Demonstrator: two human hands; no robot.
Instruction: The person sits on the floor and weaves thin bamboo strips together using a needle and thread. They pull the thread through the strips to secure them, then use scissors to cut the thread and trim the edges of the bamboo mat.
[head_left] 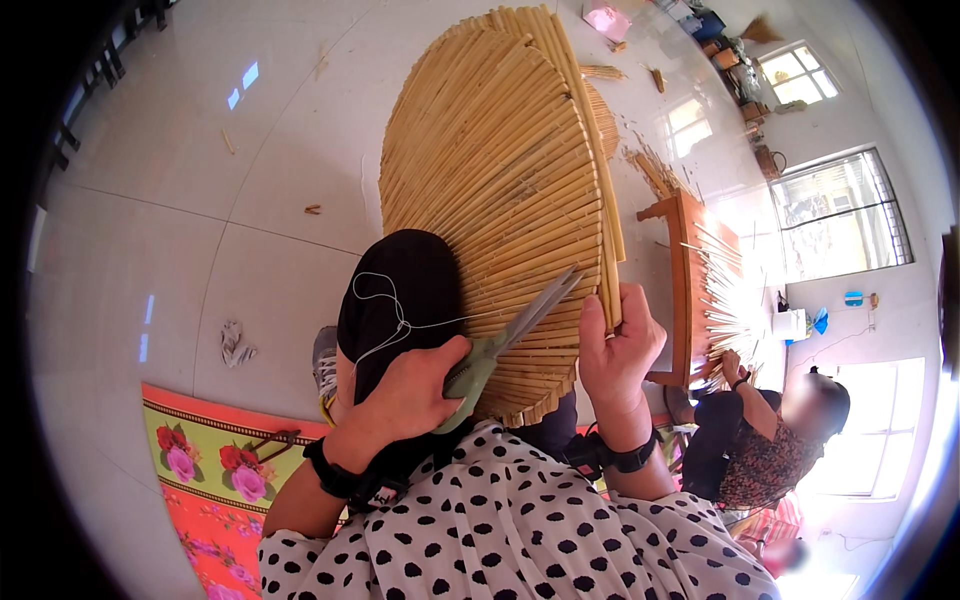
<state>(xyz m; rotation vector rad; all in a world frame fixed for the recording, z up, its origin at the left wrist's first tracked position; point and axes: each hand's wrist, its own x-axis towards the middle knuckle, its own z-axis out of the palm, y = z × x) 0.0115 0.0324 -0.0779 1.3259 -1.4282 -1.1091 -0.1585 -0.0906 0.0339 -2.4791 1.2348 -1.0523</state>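
— Looking down from the head camera, what do the hands have hold of?

— Left hand (405, 395) is clenched round the green handles of a pair of scissors (505, 340); the grey blades lie open across the face of a woven straw fan panel (495, 190). Right hand (615, 350) grasps the panel's right edge, fingers wrapped over the bundled rim.

— And where does the panel sit?

— Upright in front of the person, its lower end resting against a black-clad knee (400, 290). A thin white thread (385, 310) loops over that knee toward the panel.

— Anything about it?

— A white tiled floor (200, 180) with straw scraps, a flowered red and green mat (205, 480) at lower left, and a crumpled cloth (235, 343) just above it. To the right another person (765, 440) sits at a wooden frame (685, 270), a hand among loose straw stalks (725, 300).
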